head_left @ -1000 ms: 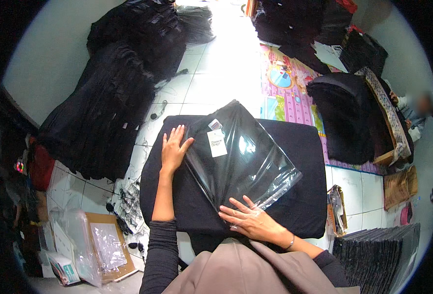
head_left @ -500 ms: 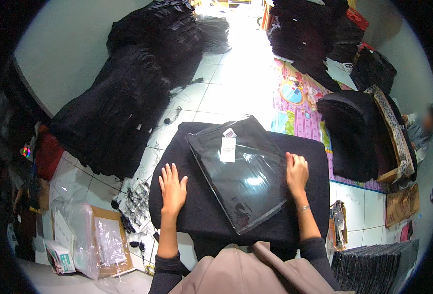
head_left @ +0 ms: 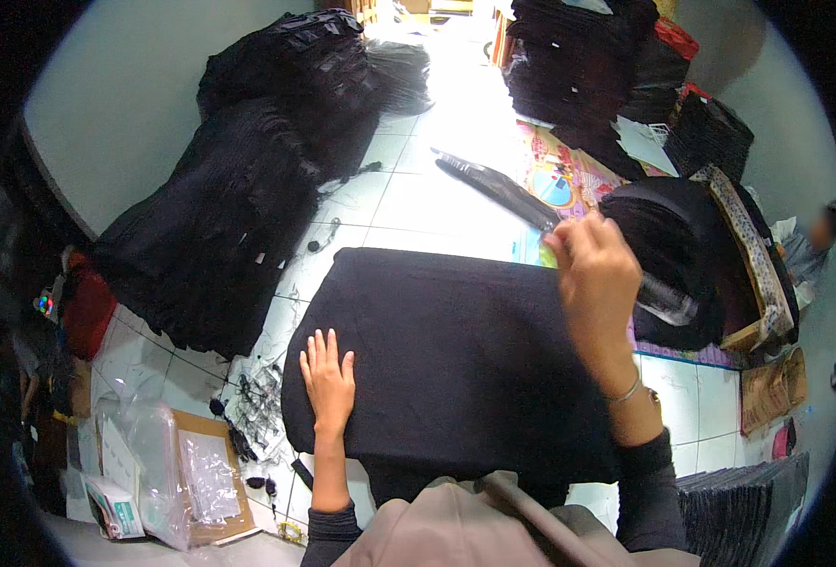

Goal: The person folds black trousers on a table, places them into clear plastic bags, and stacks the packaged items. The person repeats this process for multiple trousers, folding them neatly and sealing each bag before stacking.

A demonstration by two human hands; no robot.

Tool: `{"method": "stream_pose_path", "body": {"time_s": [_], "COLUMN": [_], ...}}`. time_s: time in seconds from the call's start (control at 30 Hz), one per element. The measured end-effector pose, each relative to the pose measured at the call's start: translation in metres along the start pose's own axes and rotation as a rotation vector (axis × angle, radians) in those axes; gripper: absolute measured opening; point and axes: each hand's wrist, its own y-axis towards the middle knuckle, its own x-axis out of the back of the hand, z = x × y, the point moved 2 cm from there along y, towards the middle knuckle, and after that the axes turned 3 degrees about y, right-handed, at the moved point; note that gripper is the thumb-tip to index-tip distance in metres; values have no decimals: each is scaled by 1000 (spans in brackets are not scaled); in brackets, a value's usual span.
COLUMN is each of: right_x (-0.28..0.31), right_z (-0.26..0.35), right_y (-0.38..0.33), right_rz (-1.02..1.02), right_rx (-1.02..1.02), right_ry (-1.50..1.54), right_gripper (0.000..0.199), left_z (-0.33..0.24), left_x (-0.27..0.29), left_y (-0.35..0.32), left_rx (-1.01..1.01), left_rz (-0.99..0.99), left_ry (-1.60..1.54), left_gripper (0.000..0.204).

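My right hand (head_left: 599,283) grips a thin black packet in clear plastic (head_left: 503,194), fingers pinched on its near edge. Raised above the far right part of the black cloth-covered table (head_left: 456,369), the packet is seen nearly edge-on. Part of it is hidden behind my hand, and one shiny end shows right of my wrist. My left hand (head_left: 327,383) lies flat on the left side of the table, fingers stretched out, holding nothing.
Heaps of black fabric (head_left: 219,208) line the left side. At right, black cloth (head_left: 659,236) lies by a patterned padded frame (head_left: 753,255). Dark packets (head_left: 744,510) are stacked at lower right; clear plastic bags (head_left: 158,463) lie at lower left. Another person (head_left: 801,255) is at far right.
The packet has left the tabletop, lifted by my right hand up and away, and turned edge-on. My left hand stays flat on the cloth.
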Motion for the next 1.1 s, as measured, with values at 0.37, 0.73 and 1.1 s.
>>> {"method": "stream_pose_path", "body": {"time_s": [0.37,0.73,1.1], "right_x": [-22,-50,-158], "right_z": [-36,-48,54], "right_y": [-155,-112,-96], "right_rz": [660,1096,552], "right_rx": [-255,-245,139], "right_ry": [245,353,361], "right_gripper": [47,57,55], "left_z": [-73,-105,-80], "left_x": [42,15,14], "left_y": [-57,-137,-150], "left_rx": [-493,-860,-801], "left_rz": [-152,-186,-55], "left_ry": [-548,-555,-360], "left_gripper": [41,14,24]}}
